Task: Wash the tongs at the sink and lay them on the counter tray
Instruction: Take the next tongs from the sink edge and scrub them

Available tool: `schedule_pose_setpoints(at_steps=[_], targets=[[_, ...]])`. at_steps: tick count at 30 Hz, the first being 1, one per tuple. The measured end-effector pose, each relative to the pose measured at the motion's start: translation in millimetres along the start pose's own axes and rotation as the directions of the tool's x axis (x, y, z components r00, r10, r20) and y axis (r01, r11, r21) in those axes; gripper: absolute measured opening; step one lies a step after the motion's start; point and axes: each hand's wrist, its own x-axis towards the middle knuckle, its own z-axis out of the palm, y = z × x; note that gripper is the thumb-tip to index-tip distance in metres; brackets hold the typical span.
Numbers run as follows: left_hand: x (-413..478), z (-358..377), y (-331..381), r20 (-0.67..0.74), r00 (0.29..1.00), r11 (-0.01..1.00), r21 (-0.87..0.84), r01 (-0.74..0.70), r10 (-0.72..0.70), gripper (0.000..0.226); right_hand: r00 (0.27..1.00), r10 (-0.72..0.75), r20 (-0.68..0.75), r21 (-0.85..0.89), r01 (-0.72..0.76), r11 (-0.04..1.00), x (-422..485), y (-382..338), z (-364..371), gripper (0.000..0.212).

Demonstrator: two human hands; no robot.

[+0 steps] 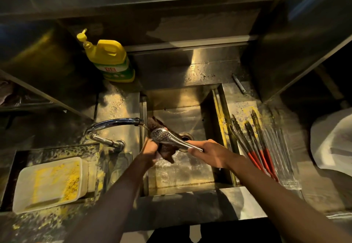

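Over the steel sink (190, 182) I hold shiny metal tongs (167, 138) with a perforated spoon-shaped head. My right hand (207, 153) grips their handle end. My left hand (151, 148) grips a dark brown cloth (165, 151) pressed against the underside of the tongs' head. A thin stream of water runs from the curved chrome faucet (114, 123) onto the cloth. To the right of the sink, several tongs with red handles (253, 147) lie on a clear tray (285, 166) on the counter.
A yellow dish-soap bottle (110, 60) stands behind the sink at the left. A white plastic container (49, 183) with yellow residue sits at the front left. A white bowl-like object (335, 142) sits at the far right. A small metal rod (239, 83) lies behind the sink.
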Motion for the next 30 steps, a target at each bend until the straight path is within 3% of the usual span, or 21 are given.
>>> schedule_pose_setpoints(at_steps=[2,4,6,10,11,15,18,21,23,25,28,30], targets=[[-7,-7,11,0.099,0.988,0.978,0.157,-0.137,0.122,0.018,0.998,-0.020,0.052,-0.059,0.024,0.998,-5,5,-7,0.043],[-10,-13,24,0.250,0.945,0.910,0.303,-0.284,0.212,0.019,0.997,-0.032,0.076,-0.140,0.043,0.989,-9,10,-16,0.044],[-14,-12,30,0.318,0.923,0.901,0.300,-0.313,0.214,0.010,0.998,-0.025,0.064,-0.161,0.035,0.986,-8,8,-19,0.045],[-12,2,13,0.172,0.981,0.993,0.059,-0.103,0.091,0.035,1.000,0.008,0.016,0.021,-0.008,1.000,2,-3,0,0.042],[-11,0,10,0.141,0.987,0.994,0.071,-0.081,0.070,0.037,1.000,0.018,0.018,0.036,-0.019,0.999,2,-4,4,0.043],[-7,-21,16,0.168,0.975,0.899,0.389,-0.202,0.146,0.012,0.998,-0.020,0.067,-0.118,0.028,0.993,-4,7,-11,0.045],[-13,-18,22,0.167,0.972,0.828,0.513,-0.227,0.163,0.011,0.997,-0.001,0.082,-0.244,0.022,0.970,-6,15,-27,0.050],[-11,-17,21,0.048,0.983,0.907,0.380,-0.181,0.177,0.022,0.998,0.062,0.019,-0.213,-0.057,0.975,-17,26,-33,0.049],[-16,-16,22,-0.046,0.986,0.957,0.251,-0.145,0.161,0.021,0.989,0.140,-0.052,-0.116,-0.145,0.983,-25,33,-29,0.054],[-19,-12,20,-0.094,0.985,0.980,0.156,-0.126,0.142,0.027,0.986,0.141,-0.089,0.006,-0.141,0.990,-29,30,-18,0.057],[-26,7,19,-0.130,0.978,0.983,0.102,-0.151,0.163,0.020,0.971,0.189,-0.148,0.131,-0.170,0.977,-28,15,-4,0.048],[-32,24,17,-0.174,0.968,0.979,0.132,-0.157,0.179,0.018,0.954,0.209,-0.213,0.123,-0.186,0.975,-30,12,2,0.044]])
